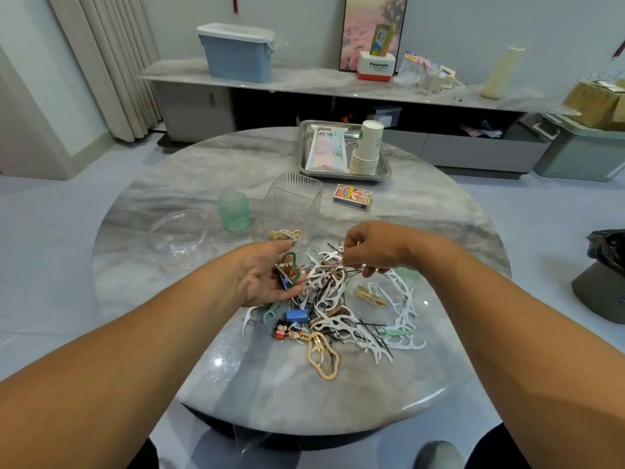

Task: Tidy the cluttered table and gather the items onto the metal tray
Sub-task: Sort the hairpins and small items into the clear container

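Note:
A heap of white floss picks, black hairpins and hair clips lies in the middle of the round marble table. My left hand is palm up at the heap's left edge, cupping a green clip and other small clips. My right hand hovers over the heap's top and pinches a small item between its fingertips. The metal tray at the far side holds a flat packet and a stack of paper cups.
A ribbed clear container with rubber bands inside stands behind the heap. A green cup and a clear bowl are to the left, a matchbox is near the tray. A clear lid lies at the front left.

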